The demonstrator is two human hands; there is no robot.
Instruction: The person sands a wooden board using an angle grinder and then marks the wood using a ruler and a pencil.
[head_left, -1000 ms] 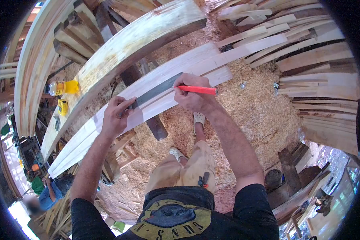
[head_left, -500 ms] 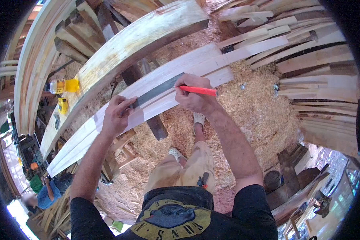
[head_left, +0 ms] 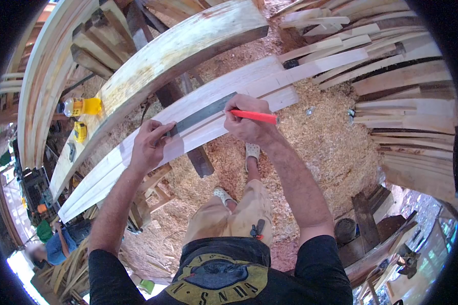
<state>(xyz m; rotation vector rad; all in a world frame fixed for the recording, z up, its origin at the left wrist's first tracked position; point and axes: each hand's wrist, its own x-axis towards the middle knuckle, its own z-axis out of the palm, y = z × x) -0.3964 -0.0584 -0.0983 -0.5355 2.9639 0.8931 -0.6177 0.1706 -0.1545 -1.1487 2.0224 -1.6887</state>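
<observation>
A long pale plank [head_left: 96,185] runs diagonally in front of me, with other pale boards alongside it. Flat on this wood lies a dark grey straight strip [head_left: 203,113], perhaps a metal straightedge. My left hand [head_left: 150,145] has its fingers closed at the strip's lower left end, pressing it against the wood. Near the other end, my right hand [head_left: 249,119] is closed around a red carpenter's pencil [head_left: 254,117]. The pencil's tip is hidden by my fingers, so whether it touches the wood cannot be seen.
Beyond lies a thick curved beam [head_left: 173,46] carrying a yellow bottle [head_left: 84,107] and a yellow tape measure [head_left: 80,131]. Stacked boards [head_left: 407,112] fill the right side. Wood shavings [head_left: 320,137] cover the floor. Another person [head_left: 58,246] is at lower left.
Both hands, the strip and the pencil keep almost the same place on the wood. The view has shifted very slightly.
</observation>
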